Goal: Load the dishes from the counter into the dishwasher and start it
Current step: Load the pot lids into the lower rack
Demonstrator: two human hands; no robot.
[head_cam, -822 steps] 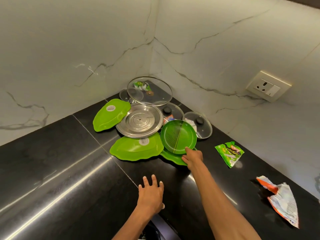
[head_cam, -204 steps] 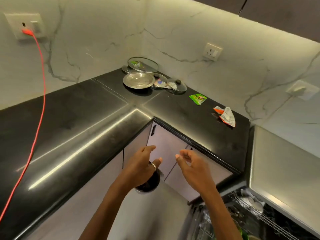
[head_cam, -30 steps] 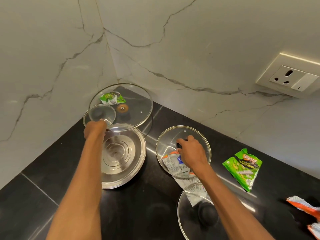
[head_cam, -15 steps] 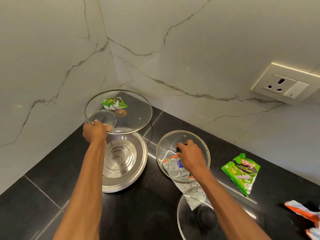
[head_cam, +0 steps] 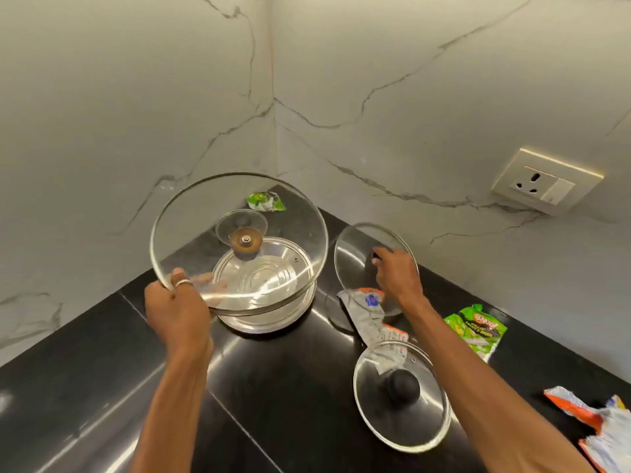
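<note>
Lid (head_cam: 191,233) tilted up in left hand (head_cam: 176,310)

readable text: none | green packet (head_cam: 478,332): logo blurred | silver wrapper (head_cam: 367,320): print illegible

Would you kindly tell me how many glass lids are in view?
4. The large lid in the left hand, the small lid seen through it, the tilted lid gripped by the right hand, the black-knobbed lid lying nearest. Others may be hidden.
</note>
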